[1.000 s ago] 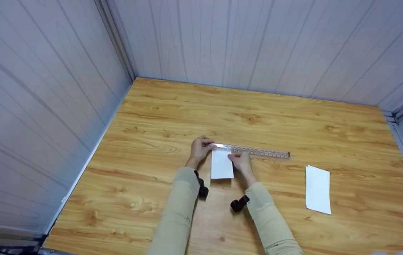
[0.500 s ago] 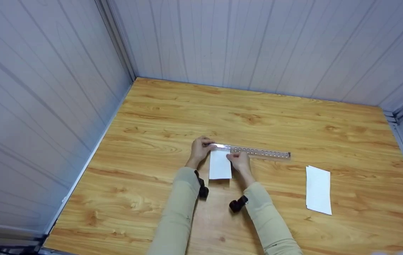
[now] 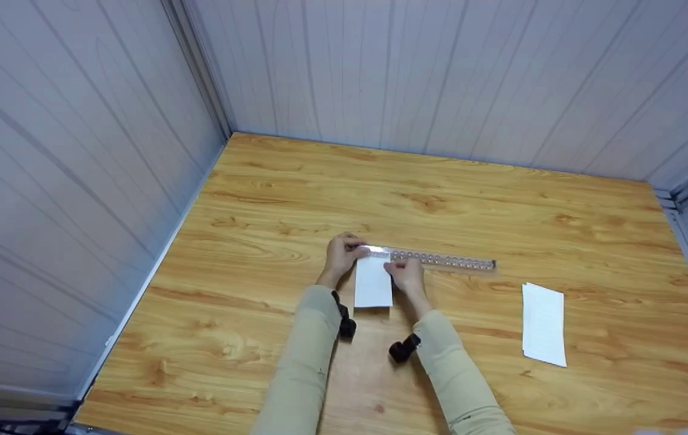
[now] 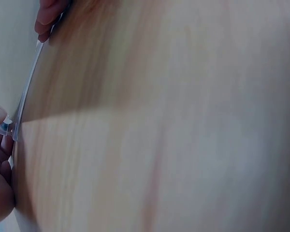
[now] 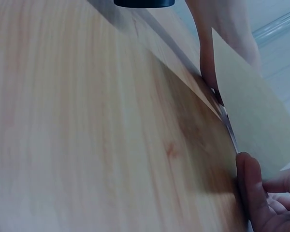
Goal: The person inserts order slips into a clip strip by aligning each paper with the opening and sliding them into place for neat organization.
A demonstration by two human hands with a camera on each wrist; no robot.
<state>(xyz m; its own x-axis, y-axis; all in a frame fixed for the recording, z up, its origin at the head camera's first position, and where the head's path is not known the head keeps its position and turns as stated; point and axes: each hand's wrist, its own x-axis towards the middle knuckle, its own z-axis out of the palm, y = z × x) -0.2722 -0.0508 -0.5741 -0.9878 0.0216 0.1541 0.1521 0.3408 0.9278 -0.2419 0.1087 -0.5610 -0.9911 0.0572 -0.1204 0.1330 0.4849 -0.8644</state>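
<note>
A slight leftward shift of the white paper [image 3: 372, 284] is noted: it is found farther along the clear ruler [image 3: 445, 260] toward the ruler's left end than a second ago, and the right hand [image 3: 409, 275] is displaced with it. No movement of the ruler or the left hand [image 3: 340, 254] is observed. By judgement, the paper is being adjusted against a ruler that is kept fixed.

The paper's right edge is pinched by the right hand, near the upper corner. The ruler's left end is pinched by the left hand. The paper's upper edge is met by the ruler; whether it is overlapped from above or below cannot be told. The paper's near end is raised off the tabletop [image 3: 259, 193], and a shadow is cast beneath.

A second white paper item [image 3: 543, 325], seemingly layered, is laid well apart to the right. The work is bounded by pale wall panels [image 3: 350, 78]. The ruler's left end is partly covered by the left fingers, and its markings are obscured by glare, so alignment may be hard to judge.
</note>
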